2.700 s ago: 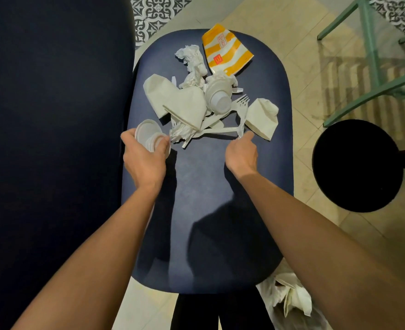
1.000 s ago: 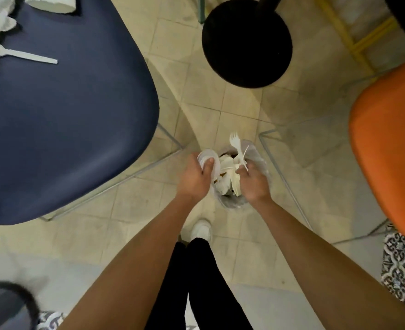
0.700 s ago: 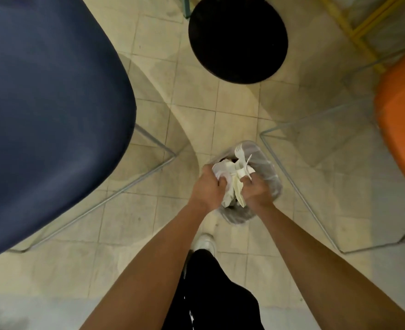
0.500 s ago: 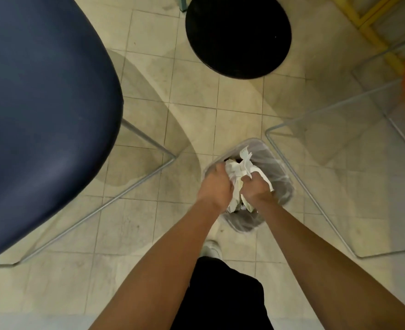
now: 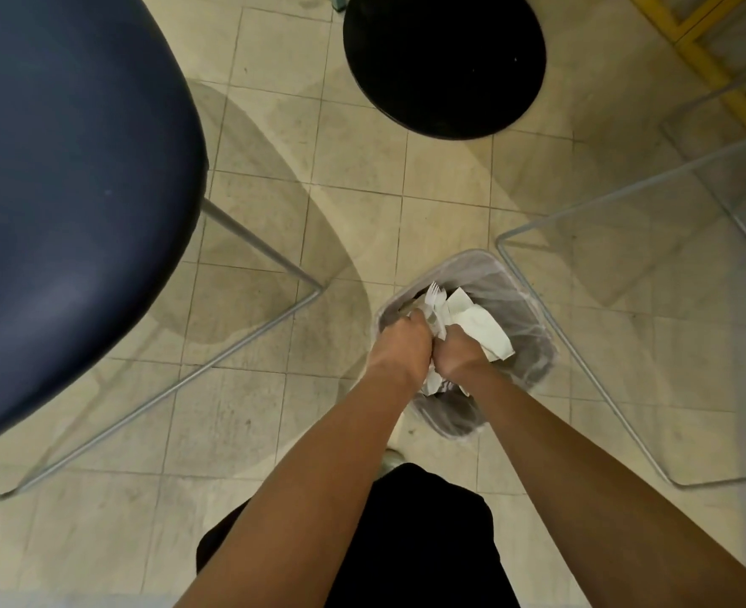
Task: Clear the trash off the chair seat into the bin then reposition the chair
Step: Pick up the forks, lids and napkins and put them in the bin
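The left hand (image 5: 399,344) and right hand (image 5: 459,355) clamp their fingers round the white trash (image 5: 478,323), knuckles touching, inside the mouth of the bin (image 5: 472,257); the chair seat (image 5: 77,168) lies well left of them.

Fingertips of the left hand (image 5: 399,346) and right hand (image 5: 461,359) are tucked out of sight in the trash wad (image 5: 476,322), which also hides most of the inside of the bin (image 5: 529,357). Left of the bin, the navy chair seat (image 5: 68,190) runs off the top and left edges; beyond the bin, the black disc (image 5: 446,59) gets clipped at the top.
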The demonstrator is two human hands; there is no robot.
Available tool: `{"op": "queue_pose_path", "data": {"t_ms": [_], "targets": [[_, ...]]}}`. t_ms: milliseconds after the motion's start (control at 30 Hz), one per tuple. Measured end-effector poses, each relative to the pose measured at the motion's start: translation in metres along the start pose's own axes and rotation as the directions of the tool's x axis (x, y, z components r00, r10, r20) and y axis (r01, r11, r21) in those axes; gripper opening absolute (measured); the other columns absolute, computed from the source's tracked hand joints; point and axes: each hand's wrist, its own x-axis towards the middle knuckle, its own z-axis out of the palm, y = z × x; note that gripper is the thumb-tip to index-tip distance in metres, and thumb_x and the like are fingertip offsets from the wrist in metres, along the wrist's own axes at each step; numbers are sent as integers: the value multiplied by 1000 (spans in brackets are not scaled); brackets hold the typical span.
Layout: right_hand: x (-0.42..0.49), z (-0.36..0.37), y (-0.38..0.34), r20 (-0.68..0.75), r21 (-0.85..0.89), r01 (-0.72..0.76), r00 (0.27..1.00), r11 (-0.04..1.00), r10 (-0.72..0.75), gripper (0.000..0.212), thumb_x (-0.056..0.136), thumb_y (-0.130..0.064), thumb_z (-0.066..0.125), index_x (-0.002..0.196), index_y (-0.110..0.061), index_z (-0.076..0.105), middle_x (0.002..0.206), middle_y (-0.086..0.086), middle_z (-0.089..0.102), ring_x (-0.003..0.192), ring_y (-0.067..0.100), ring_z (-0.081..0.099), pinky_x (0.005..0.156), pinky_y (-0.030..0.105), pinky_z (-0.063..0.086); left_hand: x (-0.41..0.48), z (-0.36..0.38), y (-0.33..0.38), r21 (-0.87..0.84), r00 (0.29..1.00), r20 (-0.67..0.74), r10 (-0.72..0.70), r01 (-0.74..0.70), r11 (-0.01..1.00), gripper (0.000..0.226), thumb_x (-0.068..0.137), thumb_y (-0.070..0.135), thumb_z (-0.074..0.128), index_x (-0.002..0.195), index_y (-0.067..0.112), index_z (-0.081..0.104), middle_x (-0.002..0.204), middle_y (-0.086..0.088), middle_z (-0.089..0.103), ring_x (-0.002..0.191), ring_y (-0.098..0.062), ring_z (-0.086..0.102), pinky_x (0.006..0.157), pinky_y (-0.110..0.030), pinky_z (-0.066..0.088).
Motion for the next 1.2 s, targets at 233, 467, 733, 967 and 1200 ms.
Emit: {"op": "queue_pose_path", "data": {"t_ms": [233, 467, 733, 967, 1200], "targets": [[-13, -17, -4, -6, -45, 14, 1000, 999, -14, 43, 99, -24, 40, 136, -2, 36, 133, 20, 50, 122, 35, 49, 92, 34, 41, -5, -12, -3, -27, 995, -92, 41, -43, 999, 38, 92, 14, 55, 127, 5, 46, 119, -17, 60, 109, -32, 59, 86, -36, 48], [-50, -43, -21, -73, -27, 84, 994, 996, -85, 43, 97, -21, 45, 135, -1, 38, 136, 17, 46, 124, 32, 47, 97, 35, 38, -38, -48, -2, -143, 977, -211, 25, -56, 988, 41, 89, 18, 57, 129, 13, 50, 115, -14, 62, 104, -31, 59, 82, -36, 47], [-117, -83, -56, -150, 111, 216, 969, 970, -198, 39, 91, -17, 53, 128, -6, 45, 131, 14, 50, 118, 28, 52, 95, 33, 41, -102, -120, 6, -360, 896, -438, -75, -99, 928, 38, 83, 24, 65, 119, 14, 58, 107, -7, 67, 102, -21, 59, 81, -32, 47], [-166, -114, -103, -161, 104, 338, 934, 935, -320, 37, 91, -17, 53, 127, -8, 46, 129, 12, 49, 117, 25, 51, 96, 33, 41, -143, -179, -5, -432, 829, -529, -184, -76, 899, 37, 81, 24, 67, 116, 12, 60, 103, -8, 67, 95, -18, 62, 79, -26, 46], [-190, -130, -163, -146, 48, 452, 885, 891, -442, 38, 90, -18, 55, 127, -10, 47, 130, 9, 48, 114, 22, 52, 88, 25, 38, -169, -221, -29, -467, 732, -600, -324, 8, 884, 38, 79, 31, 66, 115, 18, 59, 101, 0, 67, 98, -17, 57, 77, -26, 41]]}}
